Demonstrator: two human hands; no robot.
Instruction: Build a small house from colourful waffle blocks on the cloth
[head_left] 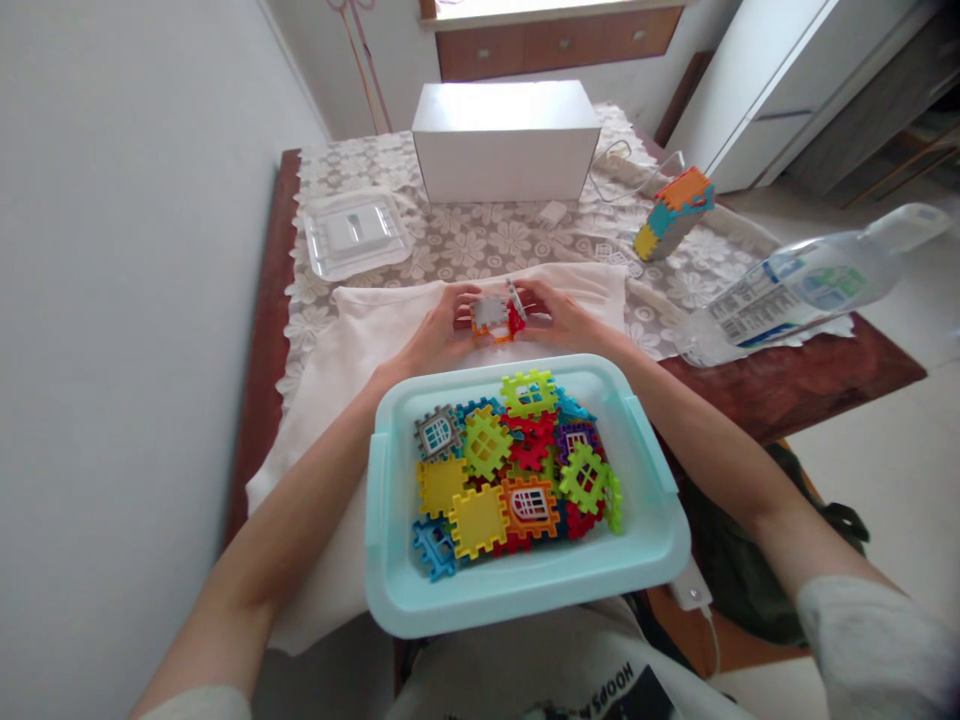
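Over the white cloth, beyond the tub, my two hands hold a small assembly of interlocking plastic building tiles [490, 313] with grey, orange and red pieces. My left hand [448, 328] grips its left side, fingers bent around the edge. On the opposite side, my right hand [553, 316] pinches a grey tile [516, 299] that stands tilted at the red piece. Nearest my body is a light teal tub [390, 590] of loose notched tiles, among them a yellow tile [480, 522], a green window tile [487, 444] and an orange window tile [530, 506].
A white box [506, 165] stands at the back of the lace-covered table, with a clear plastic lid [356, 235] to its left. Right of it stands a multicoloured tile block [673, 215]. A large clear bottle [802, 290] is near the right edge. A wall borders the left.
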